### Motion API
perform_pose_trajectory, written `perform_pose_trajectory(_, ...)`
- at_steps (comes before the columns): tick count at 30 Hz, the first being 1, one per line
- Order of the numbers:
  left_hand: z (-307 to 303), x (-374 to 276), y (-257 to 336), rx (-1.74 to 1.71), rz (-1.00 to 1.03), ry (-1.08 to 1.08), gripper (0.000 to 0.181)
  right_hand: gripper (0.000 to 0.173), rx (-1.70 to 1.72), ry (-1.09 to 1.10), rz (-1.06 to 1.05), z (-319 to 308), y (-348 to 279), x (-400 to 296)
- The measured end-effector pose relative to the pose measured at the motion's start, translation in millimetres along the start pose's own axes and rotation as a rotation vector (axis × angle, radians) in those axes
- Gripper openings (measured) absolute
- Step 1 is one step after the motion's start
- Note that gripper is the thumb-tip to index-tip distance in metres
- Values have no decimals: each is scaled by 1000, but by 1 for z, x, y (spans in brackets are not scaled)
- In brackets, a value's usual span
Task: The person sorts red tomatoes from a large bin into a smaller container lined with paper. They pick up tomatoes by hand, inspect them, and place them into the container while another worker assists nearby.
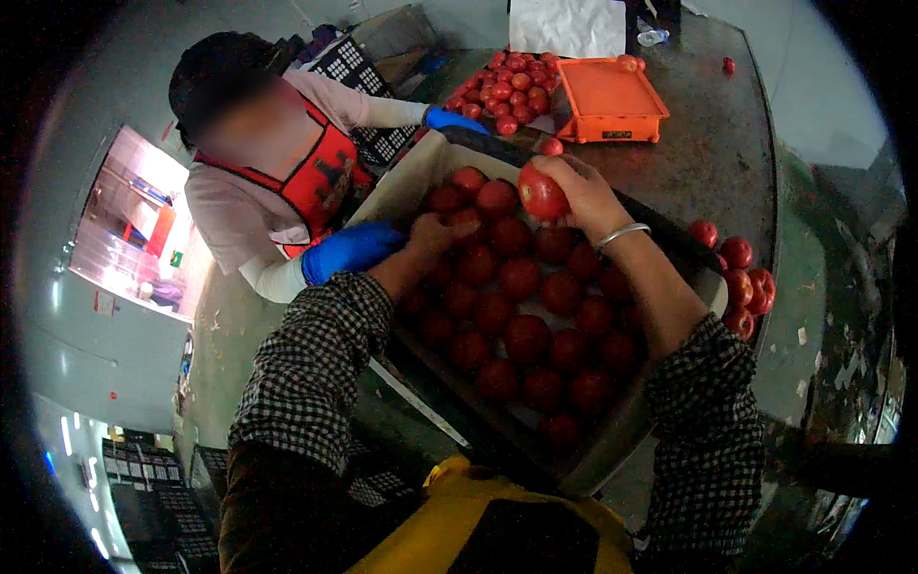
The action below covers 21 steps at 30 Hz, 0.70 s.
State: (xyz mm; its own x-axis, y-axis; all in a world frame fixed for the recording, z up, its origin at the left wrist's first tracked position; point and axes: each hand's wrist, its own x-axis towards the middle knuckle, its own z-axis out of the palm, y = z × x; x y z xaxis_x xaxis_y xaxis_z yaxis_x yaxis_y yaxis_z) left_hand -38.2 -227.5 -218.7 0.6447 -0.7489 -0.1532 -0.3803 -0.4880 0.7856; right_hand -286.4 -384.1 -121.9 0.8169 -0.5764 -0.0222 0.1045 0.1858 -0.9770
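Observation:
My right hand (584,194), with a metal bangle at the wrist, grips a large red tomato (543,192) above the far side of a lined crate (609,459). Many red tomatoes (519,278) lie inside that crate, directly before me. My left hand (437,240) reaches in at the crate's left part, its fingers on a tomato (466,222); whether they grip it I cannot tell. A small tomato (551,147) lies just beyond my right hand.
Across the crate's left side stands a co-worker (315,165) with blue-covered hands. Beyond are a tomato pile (505,90) and an orange scale (613,107) on the dark table (699,129). Several tomatoes (737,252) lie at the table's right edge.

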Motion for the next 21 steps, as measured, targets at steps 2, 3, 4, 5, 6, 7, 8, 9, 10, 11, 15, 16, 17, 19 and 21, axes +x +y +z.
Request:
perform_pose_trajectory(2, 6, 7, -7, -119, -38, 15, 57, 57, -13, -6, -31, -2, 3, 3)
perform_pose_trajectory(3, 20, -3, 22, -274, -137, -20, 59, 56, -32, 10, -28, -12, 5, 3)
perform_pose_trajectory(4, 18, -16, 38, -418, -248, -21, 61, 56, -35, -8, -31, -11, 4, 4)
perform_pose_trajectory(5, 19, -12, 32, -483, -193, -35, 65, 55, -15, -20, -35, -10, 3, 3)
perform_pose_trajectory(6, 22, -10, 24, -556, -141, -47, 70, 55, 0, -35, -34, -8, 2, 2)
perform_pose_trajectory(7, 23, -8, 17, -628, -88, -60, 74, 54, 14, -49, -33, -7, 2, 1)
perform_pose_trajectory(8, 21, -5, 10, -544, -40, -74, 77, 53, -15, -30, -32, -6, 4, 2)
perform_pose_trajectory(9, 19, -3, 12, -463, 10, -93, 79, 52, -48, -4, -29, -8, 7, 5)
perform_pose_trajectory(10, 16, 0, 14, -381, 60, -112, 82, 52, -81, 21, -27, -10, 9, 7)
perform_pose_trajectory(11, 11, 12, 5, -226, 141, -130, 83, 52, -99, 10, -16, -13, 12, 10)
perform_pose_trajectory(15, 5, 19, -4, 287, 248, -67, 85, 51, -121, -31, -13, -13, 15, 12)
perform_pose_trajectory(16, 5, 12, 3, 385, 224, -20, 86, 52, -117, -38, -25, -12, 13, 10)
perform_pose_trajectory(17, 4, 17, -8, 317, 216, -28, 87, 52, -117, -50, -3, -11, 10, 8)
perform_pose_trajectory(19, 2, 20, -18, 216, 213, -40, 90, 51, -124, -80, 38, -8, 2, 3)
perform_pose_trajectory(21, 3, 13, -4, 193, 238, -74, 94, 52, -136, -92, 2, -11, -2, 1)
